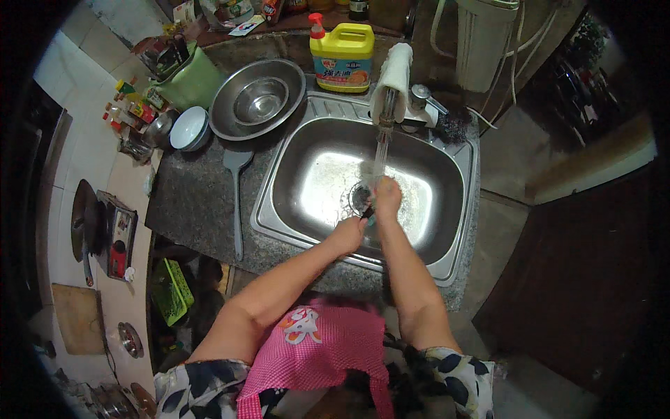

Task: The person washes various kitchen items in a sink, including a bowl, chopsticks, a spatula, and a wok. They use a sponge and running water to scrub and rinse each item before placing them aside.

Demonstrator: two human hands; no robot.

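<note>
Over the stainless steel sink point(293, 173), my left hand point(349, 235) grips a small tool by its dark handle point(368, 212); the hands hide most of the tool, so its kind is unclear. A bit of green shows beside the handle. My right hand point(388, 196) is curled close to the tool, under the stream of running water point(381, 152). Blur hides whether its fingers hold anything. Water falls from the faucet point(386, 118), whose spout is wrapped in white cloth or paper point(396, 68). Below the hands lies the sink drain point(361, 194).
A yellow detergent jug point(343, 57) with a red pump stands behind the sink. Left of it are nested metal basins point(222, 112), white bowls point(189, 128) and a grey spatula point(237, 204). The faucet lever point(437, 103) sits right of the spout. A wok point(84, 222) is far left.
</note>
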